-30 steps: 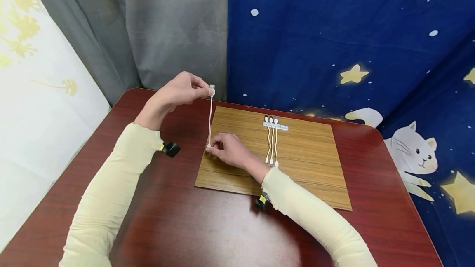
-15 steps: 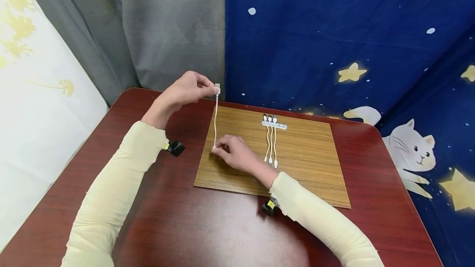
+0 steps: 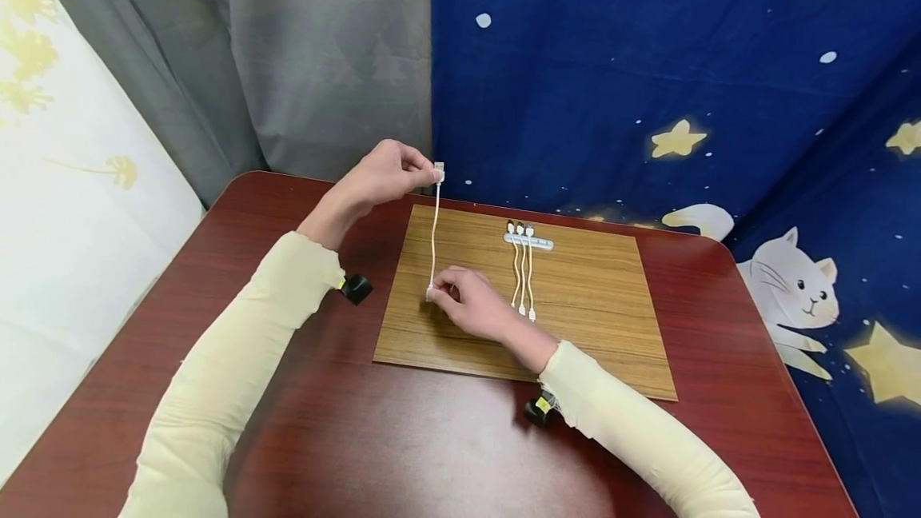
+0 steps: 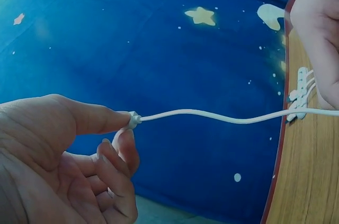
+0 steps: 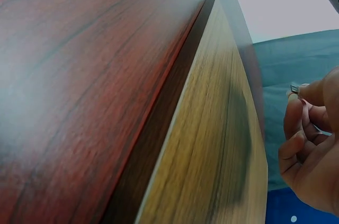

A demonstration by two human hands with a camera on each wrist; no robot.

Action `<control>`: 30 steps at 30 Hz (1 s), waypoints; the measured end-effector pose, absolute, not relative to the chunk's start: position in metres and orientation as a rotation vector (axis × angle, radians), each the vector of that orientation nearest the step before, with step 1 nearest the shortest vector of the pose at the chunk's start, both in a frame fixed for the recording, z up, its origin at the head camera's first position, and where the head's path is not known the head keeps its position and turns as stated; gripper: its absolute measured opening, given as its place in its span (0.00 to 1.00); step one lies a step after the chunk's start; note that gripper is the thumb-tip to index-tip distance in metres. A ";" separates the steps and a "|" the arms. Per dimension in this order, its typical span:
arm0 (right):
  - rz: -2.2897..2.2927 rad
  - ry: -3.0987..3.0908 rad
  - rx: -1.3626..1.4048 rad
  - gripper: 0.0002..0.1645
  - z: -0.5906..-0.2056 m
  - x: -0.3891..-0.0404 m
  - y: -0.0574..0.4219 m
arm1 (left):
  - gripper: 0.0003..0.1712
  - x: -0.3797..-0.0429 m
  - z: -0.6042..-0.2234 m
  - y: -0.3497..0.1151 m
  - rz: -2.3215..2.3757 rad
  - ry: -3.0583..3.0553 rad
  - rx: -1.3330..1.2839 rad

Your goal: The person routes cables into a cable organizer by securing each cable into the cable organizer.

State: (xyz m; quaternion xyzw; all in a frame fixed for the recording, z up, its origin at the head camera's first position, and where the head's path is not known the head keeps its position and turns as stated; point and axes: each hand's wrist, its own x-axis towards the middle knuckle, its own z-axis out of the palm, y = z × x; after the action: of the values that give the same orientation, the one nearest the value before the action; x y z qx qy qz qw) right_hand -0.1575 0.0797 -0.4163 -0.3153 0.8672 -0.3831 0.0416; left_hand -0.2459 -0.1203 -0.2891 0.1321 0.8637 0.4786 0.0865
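Note:
My left hand [image 3: 384,173] pinches the USB-A plug end of a short white USB cable [image 3: 435,234] between thumb and fingertips, above the far edge of the board. The metal plug points up. In the left wrist view the cable [image 4: 238,122] runs right from the pinched plug with a slight wave. Lower down, my right hand [image 3: 475,304] pinches the cable's other end over the left part of the wood-grain board [image 3: 597,326]. The right wrist view has the right hand [image 5: 318,144] holding a small metal-tipped connector [image 5: 294,90].
A pale cable clip strip [image 3: 544,244] sits near the back of the board, holding three white cables [image 3: 531,278] side by side. Around the board is the dark red table [image 3: 432,438]. Behind it hang a grey curtain [image 3: 331,46] and a blue starry curtain [image 3: 576,102].
Both hands have moved right with the cable between them, the right hand shifting further onto the board. Both still pinch its ends. The three clipped cables have stayed in the strip.

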 end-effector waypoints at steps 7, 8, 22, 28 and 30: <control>-1.187 2.666 -0.939 0.06 -0.417 -0.156 0.088 | 0.13 -0.246 -0.287 -0.115 1.440 2.564 0.385; -1.187 2.671 -0.940 0.06 -0.417 -0.156 0.088 | 0.13 -0.246 -0.288 -0.115 1.443 2.564 0.386; -1.281 2.662 -0.925 0.06 -0.417 -0.151 0.102 | 0.13 -0.247 -0.288 -0.103 1.464 2.566 0.399; -1.324 2.635 -0.900 0.05 -0.417 -0.149 0.111 | 0.13 -0.245 -0.287 -0.097 1.460 2.573 0.407; -1.339 2.627 -0.894 0.05 -0.416 -0.148 0.114 | 0.13 -0.245 -0.287 -0.096 1.463 2.570 0.400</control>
State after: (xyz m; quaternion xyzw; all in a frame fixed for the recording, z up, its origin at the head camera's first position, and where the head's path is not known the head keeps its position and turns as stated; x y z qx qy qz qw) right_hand -0.1476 0.1136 -0.4164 -0.2901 0.8523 -0.4343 0.0301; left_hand -0.2446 -0.0955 -0.2872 0.1336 0.8585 0.4888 0.0785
